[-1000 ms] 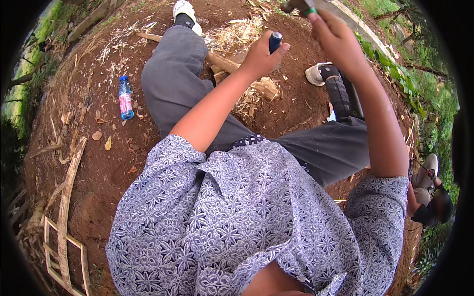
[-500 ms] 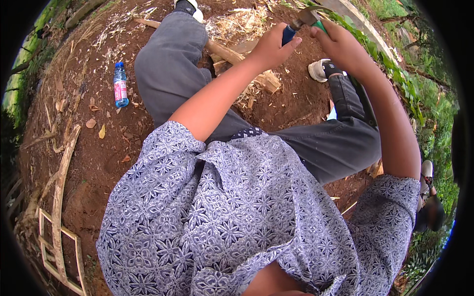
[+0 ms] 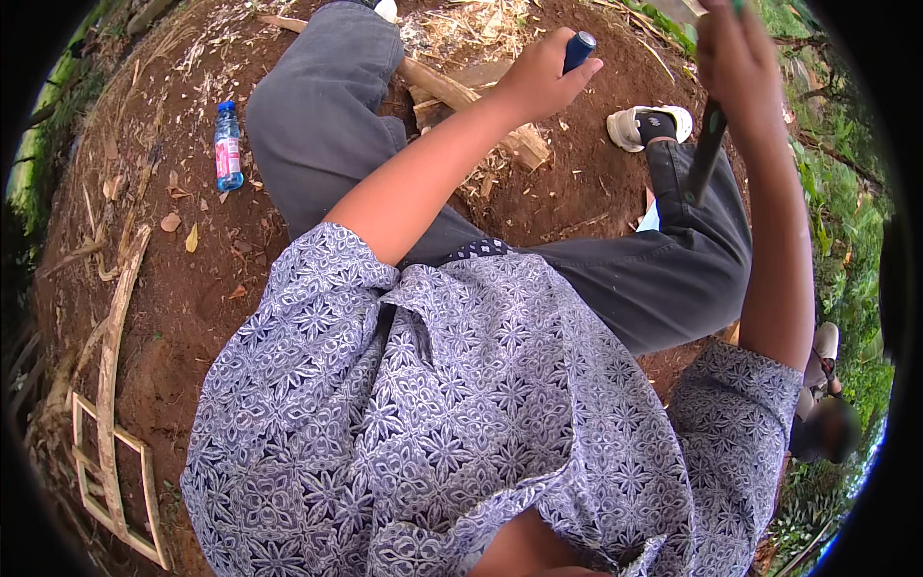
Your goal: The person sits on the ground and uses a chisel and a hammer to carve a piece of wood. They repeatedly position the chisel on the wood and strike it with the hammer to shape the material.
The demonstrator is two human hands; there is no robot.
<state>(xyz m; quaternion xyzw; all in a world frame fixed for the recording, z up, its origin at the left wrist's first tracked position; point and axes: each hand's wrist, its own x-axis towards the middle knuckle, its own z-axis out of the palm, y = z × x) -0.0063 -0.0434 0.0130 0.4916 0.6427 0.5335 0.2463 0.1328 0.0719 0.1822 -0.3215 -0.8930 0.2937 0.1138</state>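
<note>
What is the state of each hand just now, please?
Left hand: closed, holding a dark-blue tool handle.
Right hand: closed, holding a hammer, its head out of view.

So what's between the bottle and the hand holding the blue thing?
In the head view, from the bottle to the left hand: grey trouser leg, then wood pieces on soil.

Bare reddish-brown soil (image 3: 577,183) leaves passage between the grey-trousered legs (image 3: 322,125). A rough pale-brown wooden stick (image 3: 435,83) bars its left side
</note>
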